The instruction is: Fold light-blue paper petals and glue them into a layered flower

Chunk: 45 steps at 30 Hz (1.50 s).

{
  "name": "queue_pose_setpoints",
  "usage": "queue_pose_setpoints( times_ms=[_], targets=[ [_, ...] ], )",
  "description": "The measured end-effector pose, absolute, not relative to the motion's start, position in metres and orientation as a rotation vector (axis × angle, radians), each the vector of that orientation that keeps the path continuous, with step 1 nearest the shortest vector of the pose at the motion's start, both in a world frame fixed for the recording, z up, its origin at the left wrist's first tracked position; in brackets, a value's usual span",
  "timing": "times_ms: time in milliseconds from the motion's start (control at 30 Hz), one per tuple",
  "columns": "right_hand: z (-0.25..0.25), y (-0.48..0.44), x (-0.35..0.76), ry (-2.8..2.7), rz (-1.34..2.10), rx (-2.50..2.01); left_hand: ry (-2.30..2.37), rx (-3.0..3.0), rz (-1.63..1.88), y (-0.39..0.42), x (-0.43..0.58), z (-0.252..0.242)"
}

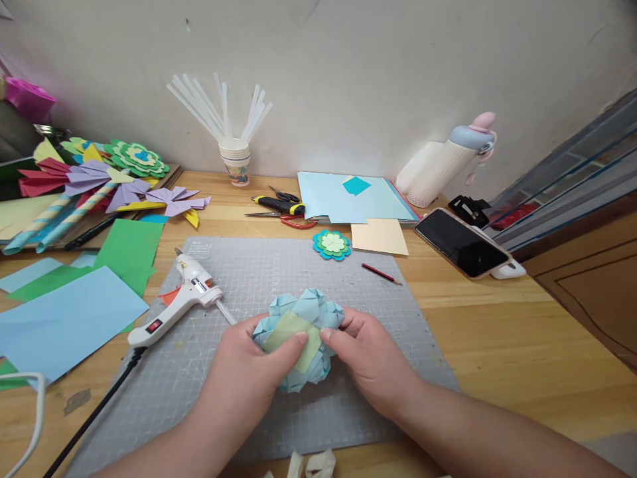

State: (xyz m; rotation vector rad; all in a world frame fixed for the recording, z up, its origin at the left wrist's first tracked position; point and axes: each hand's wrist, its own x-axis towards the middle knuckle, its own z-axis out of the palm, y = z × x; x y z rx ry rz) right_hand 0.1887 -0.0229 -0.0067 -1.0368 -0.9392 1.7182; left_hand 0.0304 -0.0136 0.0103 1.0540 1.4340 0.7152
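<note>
Between my two hands is a light blue folded paper flower (308,307), held above the grey cutting mat (239,265). A pale green paper square (291,326) lies across the flower's face. My left hand (253,358) grips the flower's left side, its thumb pressing on the square. My right hand (368,352) pinches the right edge, with the thumb at the square's right corner. The fingers behind the flower are partly hidden. Just left of my left hand, a white hot glue gun (184,295) rests on the mat with a glue stick in its back end.
A layered paper flower (332,245) and a pencil (381,273) lie on the mat. Behind are pliers (279,205), scissors (283,219) and a paper stack (328,192). Coloured sheets (74,318) cover the left, a phone (462,242) the right. A cup (235,162) holds glue sticks.
</note>
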Motion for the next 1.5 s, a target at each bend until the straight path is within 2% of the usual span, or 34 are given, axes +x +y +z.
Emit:
queue_pose_setpoints(
  times_ms=[333,633,1033,1500],
  targets=[
    [-0.004,-0.020,0.200,-0.997,1.732,-0.911,1.458,1.071,0.774,-0.009,0.027,0.014],
    [-0.007,-0.012,0.218,-1.319,1.021,-0.951,1.425,0.957,0.947,-0.002,0.019,0.012],
    [0.000,-0.018,0.213,-1.352,1.155,-0.824,1.436,0.970,0.973,-0.001,0.018,0.009],
    [-0.004,-0.016,0.212,-1.016,1.593,-0.813,1.398,0.918,0.999,-0.001,0.020,0.012]
  ],
)
